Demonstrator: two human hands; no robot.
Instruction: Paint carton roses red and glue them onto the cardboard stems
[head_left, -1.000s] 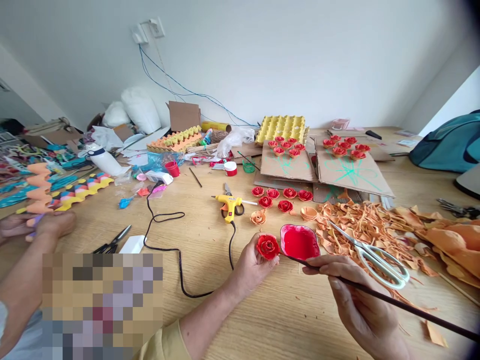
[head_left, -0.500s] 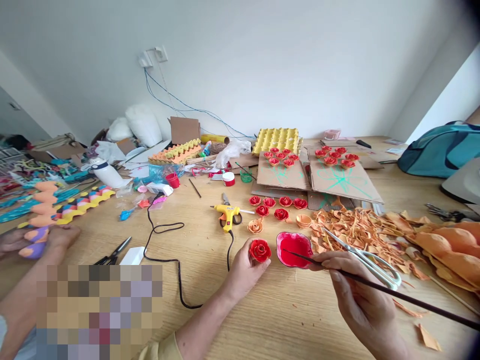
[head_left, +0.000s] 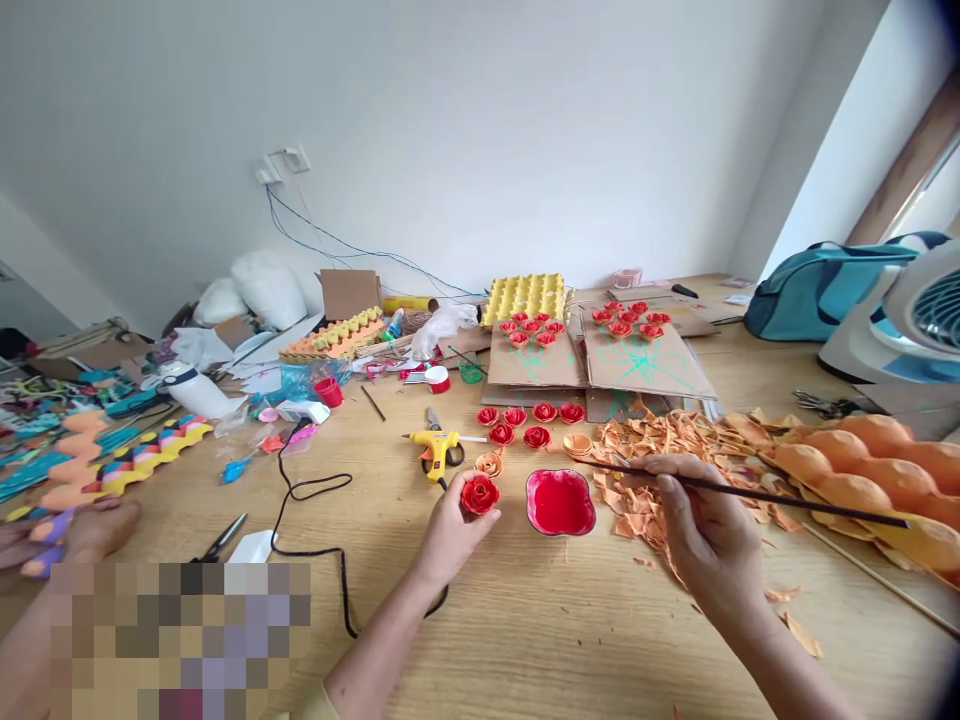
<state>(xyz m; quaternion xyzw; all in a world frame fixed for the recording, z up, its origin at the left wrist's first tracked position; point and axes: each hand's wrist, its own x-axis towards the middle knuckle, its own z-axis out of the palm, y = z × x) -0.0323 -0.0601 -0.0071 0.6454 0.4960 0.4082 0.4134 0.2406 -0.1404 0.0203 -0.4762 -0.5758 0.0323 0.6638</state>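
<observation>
Red rose (head_left: 479, 494), head view: pinched in the left hand (head_left: 450, 530), grip closed around its base, just left of the paint dish (head_left: 560, 503) on the table (head_left: 570, 620). Looks fully coated in red already. Right hand (head_left: 705, 530), just right of the dish, grip clenched on a thin brush (head_left: 750, 493), tip raised beyond the dish's far rim. Behind the dish, six finished red roses (head_left: 544, 411) in two rows; more set on cardboard sheets (head_left: 645, 365) further behind. Not yet painted: one orange rose (head_left: 490, 463) behind-left of the dish, one orange cup (head_left: 577, 445) just behind. Probably near the end of this batch.
</observation>
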